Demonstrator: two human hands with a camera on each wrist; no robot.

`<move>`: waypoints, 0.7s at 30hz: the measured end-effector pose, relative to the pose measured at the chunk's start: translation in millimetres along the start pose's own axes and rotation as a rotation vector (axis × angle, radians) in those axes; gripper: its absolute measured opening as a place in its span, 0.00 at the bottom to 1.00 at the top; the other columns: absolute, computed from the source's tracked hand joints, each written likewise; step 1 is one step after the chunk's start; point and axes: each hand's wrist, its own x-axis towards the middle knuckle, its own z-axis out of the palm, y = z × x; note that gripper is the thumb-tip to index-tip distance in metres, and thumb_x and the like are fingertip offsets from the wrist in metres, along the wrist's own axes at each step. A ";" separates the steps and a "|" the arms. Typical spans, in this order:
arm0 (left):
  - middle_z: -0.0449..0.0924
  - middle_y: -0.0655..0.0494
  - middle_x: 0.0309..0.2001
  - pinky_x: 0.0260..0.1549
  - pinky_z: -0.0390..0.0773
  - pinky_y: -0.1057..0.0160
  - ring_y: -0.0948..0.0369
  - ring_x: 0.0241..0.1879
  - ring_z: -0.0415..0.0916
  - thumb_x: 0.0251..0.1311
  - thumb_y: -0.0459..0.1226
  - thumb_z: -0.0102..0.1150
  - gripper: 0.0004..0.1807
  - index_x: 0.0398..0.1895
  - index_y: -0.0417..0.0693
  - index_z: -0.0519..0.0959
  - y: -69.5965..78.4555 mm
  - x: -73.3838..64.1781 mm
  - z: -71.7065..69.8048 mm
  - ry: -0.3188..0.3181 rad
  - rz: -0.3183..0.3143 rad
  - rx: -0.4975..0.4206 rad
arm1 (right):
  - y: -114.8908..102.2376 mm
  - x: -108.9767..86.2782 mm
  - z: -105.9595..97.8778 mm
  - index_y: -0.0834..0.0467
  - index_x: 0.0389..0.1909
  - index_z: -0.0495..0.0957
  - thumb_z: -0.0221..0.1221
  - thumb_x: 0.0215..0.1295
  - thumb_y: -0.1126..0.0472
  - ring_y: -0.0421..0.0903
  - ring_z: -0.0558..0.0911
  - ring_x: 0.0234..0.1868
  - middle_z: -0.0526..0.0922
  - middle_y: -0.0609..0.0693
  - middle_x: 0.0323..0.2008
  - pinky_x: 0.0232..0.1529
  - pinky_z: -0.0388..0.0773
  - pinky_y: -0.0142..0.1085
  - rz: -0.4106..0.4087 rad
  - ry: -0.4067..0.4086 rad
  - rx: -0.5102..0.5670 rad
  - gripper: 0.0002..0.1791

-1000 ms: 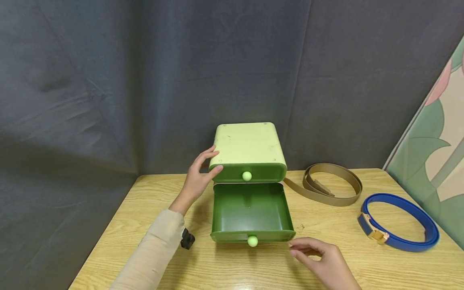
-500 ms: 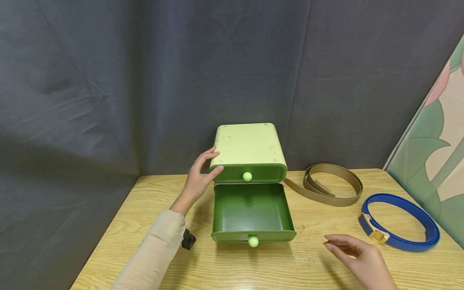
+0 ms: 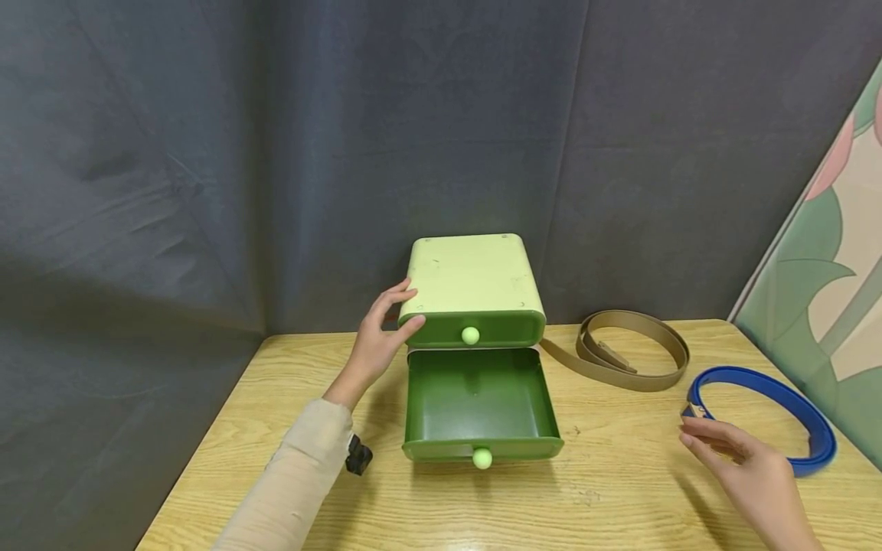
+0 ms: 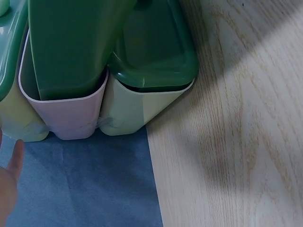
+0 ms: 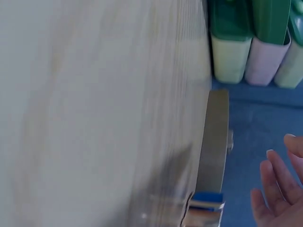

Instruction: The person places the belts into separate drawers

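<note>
Left hand (image 3: 372, 348), grip spread wide, rests on the chest (image 3: 475, 275). Its lower drawer's (image 3: 513, 450) opening looks done; blue belt (image 3: 820, 440) and tan belt (image 3: 637, 383) lie outside, on the tabletop (image 3: 606, 497). Right hand (image 3: 754, 471), grip narrow, holding nothing, is near the blue belt.

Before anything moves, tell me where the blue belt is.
In the head view, the blue belt lies coiled on the wooden table, toward the right, nearer the camera than the brown belt.
</note>
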 end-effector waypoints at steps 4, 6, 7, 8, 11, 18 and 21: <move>0.59 0.47 0.74 0.62 0.65 0.45 0.52 0.72 0.57 0.68 0.36 0.61 0.24 0.65 0.39 0.71 -0.5 0.5 -0.5 0.001 0.006 0.002 | 16.6 10.0 -6.4 0.63 0.49 0.84 0.67 0.64 0.56 0.13 0.70 0.36 0.79 0.20 0.36 0.31 0.68 0.16 0.011 0.011 -0.011 0.18; 0.59 0.47 0.74 0.62 0.65 0.44 0.52 0.72 0.57 0.68 0.36 0.60 0.24 0.65 0.39 0.71 -0.4 0.6 -0.5 0.000 0.009 0.000 | 24.7 15.3 -9.0 0.65 0.51 0.82 0.67 0.65 0.55 0.12 0.70 0.36 0.77 0.19 0.37 0.31 0.68 0.15 0.026 0.001 0.009 0.20; 0.59 0.47 0.74 0.62 0.65 0.43 0.52 0.72 0.57 0.68 0.36 0.60 0.24 0.65 0.39 0.71 -0.3 0.8 -0.3 -0.001 0.012 -0.001 | 28.5 18.0 -10.1 0.66 0.51 0.81 0.67 0.65 0.55 0.11 0.69 0.36 0.76 0.18 0.37 0.31 0.68 0.15 0.033 0.001 0.015 0.21; 0.59 0.46 0.74 0.62 0.65 0.43 0.51 0.72 0.57 0.68 0.35 0.60 0.24 0.65 0.39 0.71 -0.2 0.9 -0.1 -0.002 0.014 -0.004 | 32.1 21.0 -10.9 0.67 0.52 0.81 0.67 0.64 0.56 0.11 0.69 0.36 0.76 0.18 0.36 0.31 0.68 0.14 0.032 0.007 0.015 0.22; 0.59 0.46 0.74 0.62 0.65 0.42 0.51 0.71 0.57 0.68 0.35 0.61 0.25 0.66 0.39 0.71 0.0 0.9 0.3 -0.004 0.014 -0.007 | 41.6 29.3 -13.0 0.70 0.55 0.78 0.67 0.64 0.55 0.10 0.67 0.36 0.76 0.20 0.37 0.30 0.67 0.13 0.054 -0.001 0.012 0.26; 0.59 0.47 0.74 0.61 0.66 0.43 0.51 0.71 0.57 0.68 0.36 0.60 0.25 0.66 0.39 0.71 -1.3 0.3 0.4 -0.005 0.013 -0.002 | 58.9 44.6 -14.3 0.73 0.60 0.72 0.66 0.65 0.50 0.10 0.60 0.34 0.83 0.59 0.48 0.27 0.67 0.17 0.107 -0.069 -0.065 0.34; 0.59 0.47 0.74 0.60 0.66 0.43 0.52 0.71 0.57 0.68 0.36 0.61 0.25 0.66 0.39 0.71 -1.9 0.4 0.1 -0.002 0.014 0.000 | 65.0 49.6 -16.1 0.75 0.62 0.68 0.66 0.65 0.50 0.10 0.59 0.34 0.77 0.73 0.53 0.26 0.70 0.20 0.113 -0.140 -0.068 0.37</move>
